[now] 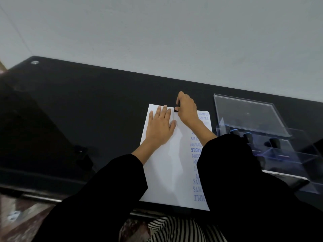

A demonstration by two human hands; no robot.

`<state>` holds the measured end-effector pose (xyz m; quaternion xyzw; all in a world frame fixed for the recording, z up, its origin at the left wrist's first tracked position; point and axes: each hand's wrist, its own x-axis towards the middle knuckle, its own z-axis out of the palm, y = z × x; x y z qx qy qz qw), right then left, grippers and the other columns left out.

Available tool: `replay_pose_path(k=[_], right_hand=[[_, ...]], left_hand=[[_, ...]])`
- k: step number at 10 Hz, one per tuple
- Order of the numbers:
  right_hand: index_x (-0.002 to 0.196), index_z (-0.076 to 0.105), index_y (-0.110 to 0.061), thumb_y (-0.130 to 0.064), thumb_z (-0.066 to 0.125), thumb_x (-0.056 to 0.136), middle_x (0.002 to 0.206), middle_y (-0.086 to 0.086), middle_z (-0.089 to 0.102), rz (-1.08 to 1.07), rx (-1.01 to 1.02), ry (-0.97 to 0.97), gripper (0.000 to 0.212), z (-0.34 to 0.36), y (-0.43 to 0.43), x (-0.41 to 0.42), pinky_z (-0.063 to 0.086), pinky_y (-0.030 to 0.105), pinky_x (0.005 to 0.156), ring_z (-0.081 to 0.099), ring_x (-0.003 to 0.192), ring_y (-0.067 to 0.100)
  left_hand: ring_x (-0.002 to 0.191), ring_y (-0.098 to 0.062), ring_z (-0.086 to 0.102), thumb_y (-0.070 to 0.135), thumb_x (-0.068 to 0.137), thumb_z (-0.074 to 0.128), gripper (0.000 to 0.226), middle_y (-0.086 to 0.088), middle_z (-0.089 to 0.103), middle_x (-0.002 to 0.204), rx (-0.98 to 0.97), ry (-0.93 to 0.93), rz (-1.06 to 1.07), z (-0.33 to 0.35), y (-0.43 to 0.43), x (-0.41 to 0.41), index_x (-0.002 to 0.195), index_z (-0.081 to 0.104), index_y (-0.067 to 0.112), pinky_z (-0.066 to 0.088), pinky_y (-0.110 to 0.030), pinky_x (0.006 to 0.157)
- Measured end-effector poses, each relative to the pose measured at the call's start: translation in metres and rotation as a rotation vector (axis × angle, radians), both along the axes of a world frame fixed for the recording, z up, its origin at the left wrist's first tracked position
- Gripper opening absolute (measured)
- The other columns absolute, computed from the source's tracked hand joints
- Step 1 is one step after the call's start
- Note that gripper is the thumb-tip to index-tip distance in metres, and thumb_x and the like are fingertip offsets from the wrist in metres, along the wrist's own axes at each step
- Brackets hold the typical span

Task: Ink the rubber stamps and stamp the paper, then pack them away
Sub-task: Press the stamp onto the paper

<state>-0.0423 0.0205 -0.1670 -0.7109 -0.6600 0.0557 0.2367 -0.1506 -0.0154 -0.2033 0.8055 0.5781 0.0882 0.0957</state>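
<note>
The small black stamp (pixel 175 110) sits at the far edge of the white paper (pixel 166 172), roughly midway across the sheet's width, with its face down on or just over the sheet; contact itself is hidden by the fingers. The right hand (pixel 187 109) is curled round it from above and from the right, pinching it between thumb and fingers. Just to the left of the stamp, the left hand (pixel 160 126) lies flat on the paper, fingers straight and spread, holding nothing and pinning the sheet down; its fingertips nearly touch the stamp.

The paper's long axis runs away from the person, leaning slightly to the right. A column of blue prints (pixel 196 149) reading SAMPLE, AIR MAIL and FRAGILE runs down its right edge, partly covered by the right sleeve (pixel 236 172). The middle and left of the sheet are unprinted.

The clear plastic case (pixel 251 116) stands open on the black table (pixel 87 110) to the right of the paper, with more dark stamps (pixel 248 137) upright in its compartments. It lies on the right hand's side, well apart from the left hand, so returning this stamp would probably fall to the right hand, moving rightward and toward the person
</note>
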Motion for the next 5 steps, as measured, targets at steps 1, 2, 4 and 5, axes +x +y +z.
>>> replay_pose_path(k=[1, 2, 4, 5], right_hand=[[0.089, 0.037, -0.013, -0.01, 0.055, 0.092, 0.103, 0.014, 0.058, -0.003, 0.026, -0.019, 0.019, -0.0028, -0.0034, -0.0008, 0.027, 0.009, 0.056, 0.044, 0.077, 0.014], [0.092, 0.04, -0.013, -0.013, 0.054, 0.093, 0.105, 0.013, 0.057, -0.01, 0.036, -0.029, 0.014, -0.0047, -0.0052, -0.0013, 0.032, 0.012, 0.06, 0.043, 0.078, 0.013], [0.089, 0.038, -0.013, -0.01, 0.055, 0.092, 0.104, 0.015, 0.058, 0.01, -0.008, -0.011, 0.018, 0.0015, 0.0011, 0.0016, 0.033, 0.013, 0.059, 0.045, 0.077, 0.014], [0.089, 0.038, -0.013, -0.01, 0.055, 0.092, 0.104, 0.014, 0.058, 0.005, -0.02, 0.0, 0.018, 0.002, 0.0019, 0.0009, 0.036, 0.018, 0.068, 0.045, 0.078, 0.014]], left_hand=[[0.147, -0.02, -0.001, 0.045, 0.1, 0.019, 0.058, -0.002, 0.003, 0.159, 0.001, -0.002, 0.003, -0.0002, -0.0001, 0.0002, 0.15, 0.008, 0.017, -0.004, -0.04, 0.118], [0.147, -0.02, -0.001, 0.045, 0.1, 0.02, 0.059, -0.002, 0.003, 0.159, -0.002, -0.013, 0.007, 0.0, 0.0, 0.0007, 0.15, 0.008, 0.017, -0.004, -0.04, 0.118], [0.147, -0.02, 0.0, 0.044, 0.1, 0.02, 0.058, -0.002, 0.004, 0.159, -0.001, -0.025, 0.004, 0.0003, -0.0001, 0.0001, 0.15, 0.009, 0.017, -0.003, -0.04, 0.118], [0.147, -0.02, 0.0, 0.044, 0.1, 0.02, 0.058, -0.001, 0.004, 0.159, 0.001, -0.027, 0.005, -0.0006, 0.0, 0.0004, 0.15, 0.009, 0.017, -0.003, -0.04, 0.118]])
